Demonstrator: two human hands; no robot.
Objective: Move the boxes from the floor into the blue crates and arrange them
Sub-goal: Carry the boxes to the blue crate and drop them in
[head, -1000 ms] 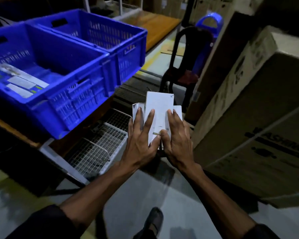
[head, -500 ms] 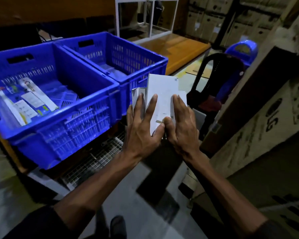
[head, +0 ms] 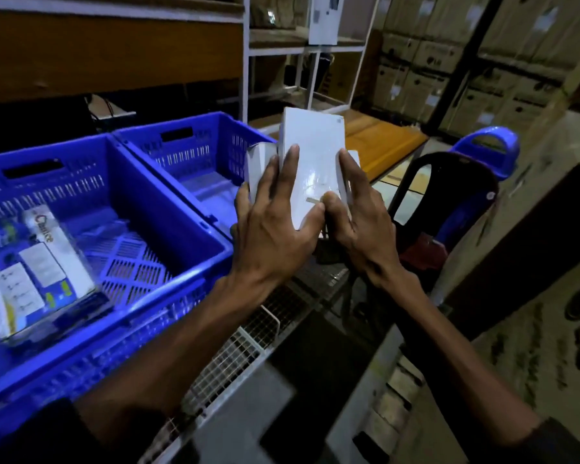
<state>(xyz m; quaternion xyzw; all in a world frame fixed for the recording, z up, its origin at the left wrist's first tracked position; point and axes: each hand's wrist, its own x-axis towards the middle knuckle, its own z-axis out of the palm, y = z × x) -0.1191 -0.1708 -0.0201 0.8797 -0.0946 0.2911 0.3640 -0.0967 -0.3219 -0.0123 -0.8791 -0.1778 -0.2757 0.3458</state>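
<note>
Both hands hold white boxes beside blue crates, cartons behind.

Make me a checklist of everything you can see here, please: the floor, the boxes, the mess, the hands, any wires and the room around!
Surface: grey floor, wire rack lying on it.
Job's things: white boxes held up together beside two blue crates; the near one holds packets.
Clutter: dark chair.
Hands: left hand and right hand both grip the boxes.
Cables: dark wires behind the crates.
Surroundings: stacked cardboard cartons, white shelf frame.
</note>
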